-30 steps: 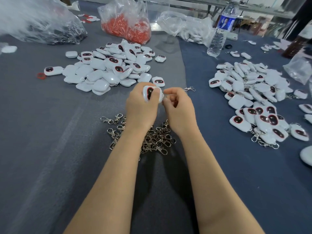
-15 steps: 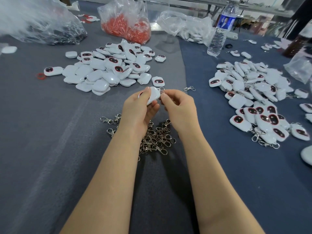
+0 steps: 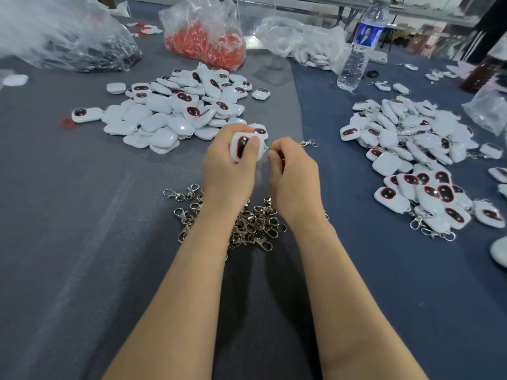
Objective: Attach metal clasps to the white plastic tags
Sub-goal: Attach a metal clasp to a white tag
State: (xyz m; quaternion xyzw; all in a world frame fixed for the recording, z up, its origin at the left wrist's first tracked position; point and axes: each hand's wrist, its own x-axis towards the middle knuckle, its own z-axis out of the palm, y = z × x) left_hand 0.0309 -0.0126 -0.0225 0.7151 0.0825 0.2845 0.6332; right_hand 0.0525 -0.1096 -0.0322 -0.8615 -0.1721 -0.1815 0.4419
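My left hand (image 3: 229, 171) grips a white plastic tag (image 3: 241, 146) with a dark red-rimmed window, thumb laid across its face. My right hand (image 3: 292, 174) is curled beside it and pinches a small metal clasp at the tag's right edge; the clasp is mostly hidden by my fingers. Under my wrists lies a heap of loose metal clasps (image 3: 247, 220). A pile of white tags (image 3: 175, 111) sits at the far left. At the right lies another pile of tags (image 3: 411, 154), some of them with clasps on.
A single clasp (image 3: 308, 143) lies on the cloth beyond my right hand. At the back stand a bag of red parts (image 3: 205, 45), a bag of dark parts (image 3: 82, 45), a bag of white parts (image 3: 301, 45) and a water bottle (image 3: 359, 50).
The tag was turned white back up half a second ago; now its dark window faces me again under my left thumb. Both hands stay close together above the clasp heap.
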